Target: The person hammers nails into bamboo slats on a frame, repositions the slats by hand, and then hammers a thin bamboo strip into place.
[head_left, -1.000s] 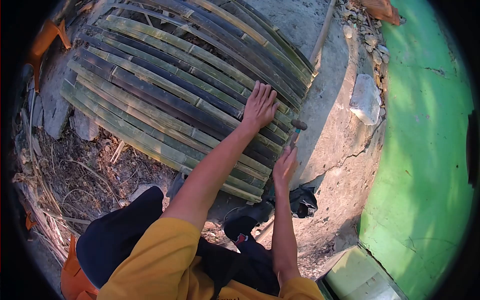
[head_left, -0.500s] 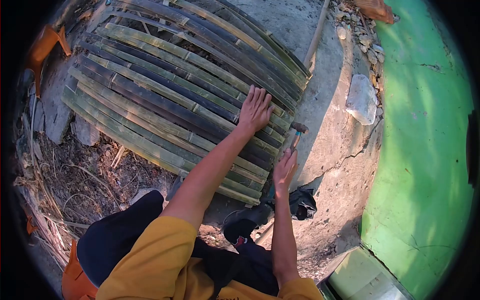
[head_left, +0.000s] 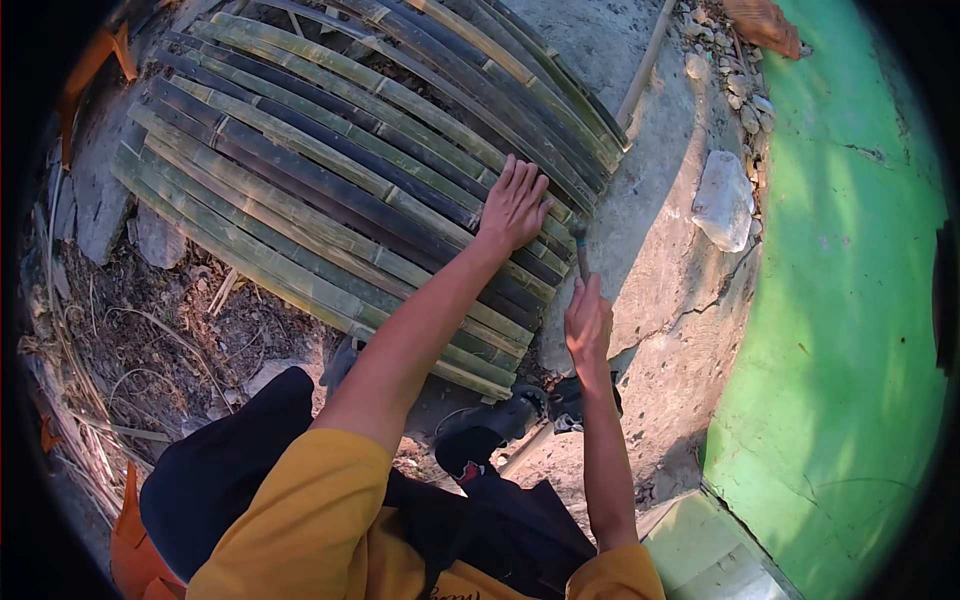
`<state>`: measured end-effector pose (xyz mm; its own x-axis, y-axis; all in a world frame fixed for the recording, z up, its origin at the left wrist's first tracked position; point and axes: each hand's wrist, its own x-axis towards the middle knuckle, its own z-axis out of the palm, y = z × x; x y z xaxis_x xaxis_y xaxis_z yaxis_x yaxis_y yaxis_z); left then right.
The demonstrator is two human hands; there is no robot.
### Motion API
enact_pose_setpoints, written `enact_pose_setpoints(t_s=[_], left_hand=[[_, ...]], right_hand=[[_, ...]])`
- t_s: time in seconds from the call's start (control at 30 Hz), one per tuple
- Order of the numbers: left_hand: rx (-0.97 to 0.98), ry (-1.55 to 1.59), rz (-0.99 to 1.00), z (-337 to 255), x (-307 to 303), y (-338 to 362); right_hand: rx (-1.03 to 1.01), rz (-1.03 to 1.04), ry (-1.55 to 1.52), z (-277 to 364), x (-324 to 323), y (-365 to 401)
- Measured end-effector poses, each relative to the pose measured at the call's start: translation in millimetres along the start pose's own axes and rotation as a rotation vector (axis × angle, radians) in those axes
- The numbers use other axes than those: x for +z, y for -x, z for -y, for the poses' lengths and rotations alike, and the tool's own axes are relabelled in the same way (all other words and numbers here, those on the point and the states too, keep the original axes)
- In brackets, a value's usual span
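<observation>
A panel of split bamboo slats [head_left: 330, 195], green and dark brown, lies in front of me. My left hand [head_left: 513, 205] rests on top of it near its right end, fingers stretched forward over the slats and thumb apart. My right hand [head_left: 588, 322] is wrapped round the handle of a hammer [head_left: 583, 262], just off the panel's right edge. The hammer's head is close to the slat ends; blur and shadow hide whether it touches them. Any nail there is too small to make out.
A green painted surface [head_left: 830, 250] runs down the right side. A whitish block [head_left: 723, 200] and several stones [head_left: 735, 85] lie beside it. A pole [head_left: 648, 65] lies beyond the panel. Orange plastic pieces [head_left: 135, 545] and dry debris [head_left: 190, 330] are at left.
The hammer's head has swung left toward the slat ends, and my right hand has shifted slightly to the right. My left hand stays on the slats. The whole view has tilted a little.
</observation>
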<state>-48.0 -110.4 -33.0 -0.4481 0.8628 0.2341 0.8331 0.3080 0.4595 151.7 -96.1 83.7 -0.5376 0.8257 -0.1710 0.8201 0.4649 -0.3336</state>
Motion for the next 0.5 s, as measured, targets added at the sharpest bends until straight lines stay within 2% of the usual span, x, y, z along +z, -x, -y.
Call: enact_pose_setpoints(t_s=[0.03, 0.1, 0.2, 0.23, 0.3, 0.37, 0.43, 0.47, 0.5], left_hand=[[0.004, -0.006, -0.018, 0.3, 2.5, 1.2], [0.01, -0.02, -0.038, 5.5, 2.2, -5.3], [0.005, -0.037, 0.017, -0.5, -2.2, -1.0], [0.007, -0.036, 0.02, -1.2, -1.6, -1.7], [0.006, -0.008, 0.029, 0.0, -2.4, -1.1], [0.01, -0.022, 0.032, 0.4, -1.9, -1.7], [0.017, -0.037, 0.027, 1.1, 1.2, -1.8], [0.019, -0.038, -0.003, 0.5, 4.1, 1.2], [0.017, -0.041, -0.038, 0.6, 2.5, -1.3]], right_hand=[[0.058, 0.116, 0.193, -16.6, 13.2, 2.3], [0.081, 0.047, 0.116, -26.7, 15.3, -6.5], [0.205, -0.072, -0.296, -0.6, -16.1, -5.9], [0.21, -0.072, -0.296, 2.9, -19.7, -4.6], [0.097, -0.209, -0.463, 7.8, -20.0, -0.2], [0.061, -0.247, -0.425, -3.8, 0.2, 10.5], [0.079, 0.039, -0.069, -16.2, 21.1, 13.3], [0.217, 0.073, -0.108, -14.2, 21.3, 16.6], [0.212, 0.067, -0.111, -10.1, 15.8, 12.0]])
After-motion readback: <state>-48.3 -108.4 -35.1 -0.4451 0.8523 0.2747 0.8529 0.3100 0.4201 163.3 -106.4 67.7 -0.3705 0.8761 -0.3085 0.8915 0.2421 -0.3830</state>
